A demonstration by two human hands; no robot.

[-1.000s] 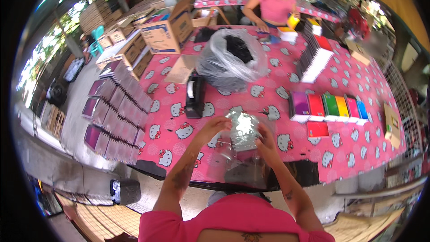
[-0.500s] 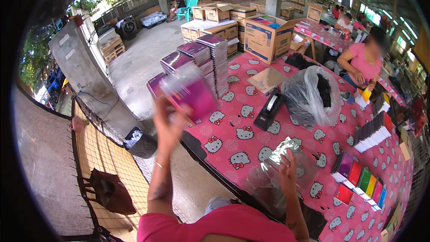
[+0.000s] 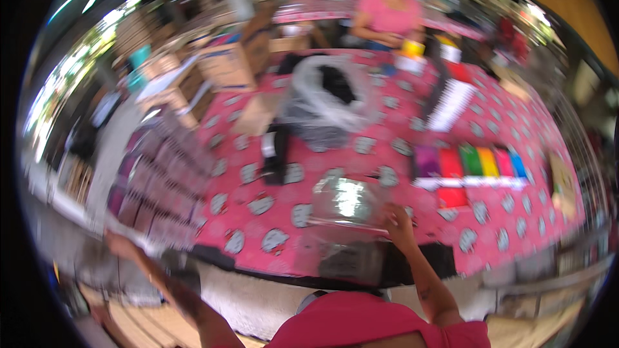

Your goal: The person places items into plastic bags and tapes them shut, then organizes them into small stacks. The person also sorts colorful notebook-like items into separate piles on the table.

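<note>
Clear plastic sleeves (image 3: 348,201) lie near the bench's (image 3: 361,161) front edge, right hand (image 3: 401,225) at their right side; whether the 2 grips clench anything, I cannot tell. The left hand (image 3: 122,245), near left-edge notebook stacks (image 3: 161,187), might bump 1 over.

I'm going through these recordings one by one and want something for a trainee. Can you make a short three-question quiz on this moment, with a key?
1. Which of these is the right hand nearest to?
A) an open cardboard box
B) the shiny clear plastic
C) the bulky bag with black contents

2. True or false: the left hand is farther to the person's left than the black tape dispenser.

3. Fill in the missing colour: on the near side of the row of coloured notebooks, close to the red one in the row, lies a ____ notebook.

Key: 1. B; 2. True; 3. red
</note>
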